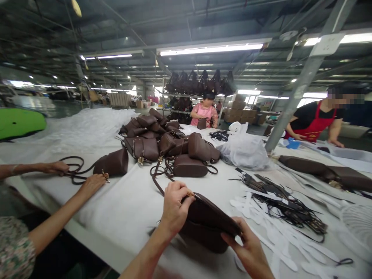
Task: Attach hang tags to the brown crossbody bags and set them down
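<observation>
A dark brown leather bag (207, 228) is held tilted above the white table near its front edge. My left hand (176, 207) is closed on the bag's upper left corner, its thumb and fingers pinched at a small gold-coloured metal part. My right hand (245, 244) grips the bag's right end, thumb on the near side and fingers over the top. A brown strap (157, 180) loops up from behind my left hand. Just beyond lies a heap of similar brown bags (177, 145).
At the left, a co-worker's hands (93, 186) hold another bag (112, 162) by strap and clasp. Dark straps (285, 201) and white strips (267, 228) lie right. A grey post (296, 85) rises behind clear plastic bags (245, 149). Two people stand across the table (128, 205).
</observation>
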Demonstrator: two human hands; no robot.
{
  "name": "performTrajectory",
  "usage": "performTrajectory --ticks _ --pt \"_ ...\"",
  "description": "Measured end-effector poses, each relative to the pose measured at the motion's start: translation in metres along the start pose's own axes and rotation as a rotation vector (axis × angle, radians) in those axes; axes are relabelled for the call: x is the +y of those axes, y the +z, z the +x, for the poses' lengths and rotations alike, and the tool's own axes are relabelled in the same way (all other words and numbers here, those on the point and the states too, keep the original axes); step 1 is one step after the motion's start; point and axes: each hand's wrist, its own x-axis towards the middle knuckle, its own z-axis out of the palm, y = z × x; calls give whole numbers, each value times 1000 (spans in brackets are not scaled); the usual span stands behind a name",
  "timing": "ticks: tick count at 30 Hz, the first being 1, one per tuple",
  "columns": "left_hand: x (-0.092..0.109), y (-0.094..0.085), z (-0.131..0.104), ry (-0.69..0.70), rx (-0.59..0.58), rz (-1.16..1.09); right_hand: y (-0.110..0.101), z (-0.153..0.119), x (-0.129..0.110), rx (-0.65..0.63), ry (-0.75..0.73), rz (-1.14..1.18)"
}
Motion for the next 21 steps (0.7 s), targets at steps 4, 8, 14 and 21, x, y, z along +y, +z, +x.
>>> performTrajectory --ticks 4,8,14,21 --pt "3 3 4 13 -177 -184 -30 22 14 -22 71 -143" --pt "-20 -9 11 -72 -353 -496 -30 29 8 210 -157 -376" --pt "-63 -15 7 -354 -304 -828 4 14 -35 481 -360 -636" --pt "-72 -1 0 -409 -431 -985 21 11 -64 426 -498 -624"
